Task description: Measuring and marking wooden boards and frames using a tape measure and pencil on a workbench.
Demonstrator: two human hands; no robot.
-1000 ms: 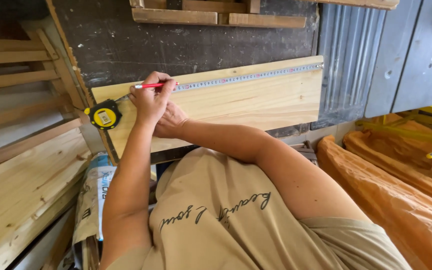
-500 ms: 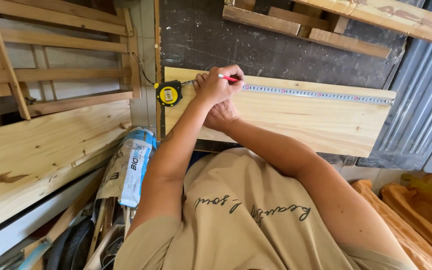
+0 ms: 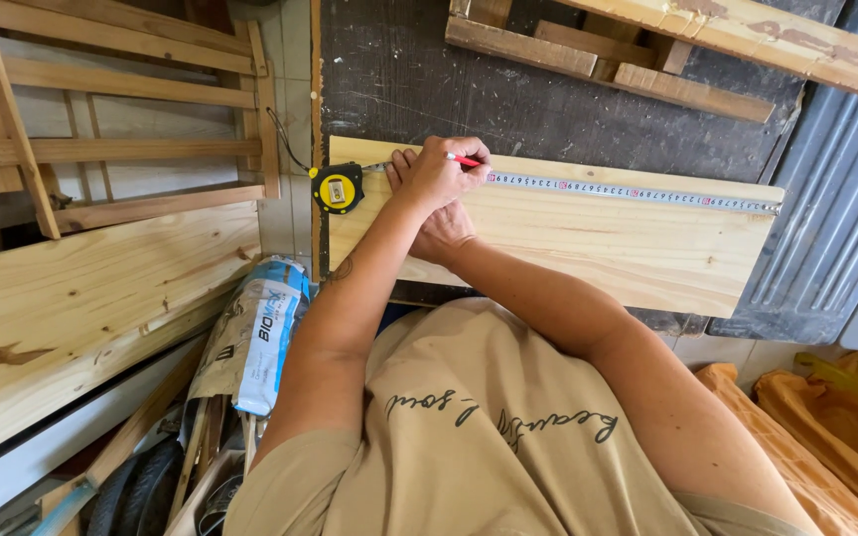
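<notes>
Beige T-shirt (image 3: 489, 437) fills the bottom of the view, seen from above by its wearer, with both bare arms reaching forward to a pale rectangular pine board (image 3: 588, 243). The right hand (image 3: 442, 230) lies on the board with its fingers mostly hidden under the other hand, so whether they are spread or curled cannot be told. Over it, the left hand (image 3: 439, 174) has its fingers closed around a slim red pencil (image 3: 466, 160), the tip touching the board's far edge, beside a silver steel tape blade (image 3: 638, 194). The blade runs along that edge from a yellow-and-black tape measure case (image 3: 337, 188) at the board's left end to its right end.

The step in hand looks like marking a measurement on the board. The next move seems to call for a still blade and a steady pencil tip exactly at the chosen graduation.

The board lies against a dark, scuffed panel (image 3: 548, 109), with rough timber offcuts (image 3: 588, 60) beyond. At left lie a broad knotty pine plank (image 3: 81, 308), a slatted wooden frame (image 3: 121, 149) and a white-and-blue sack (image 3: 255, 333). At right are grey corrugated metal sheeting (image 3: 836, 218) and orange cloth (image 3: 806, 417).
</notes>
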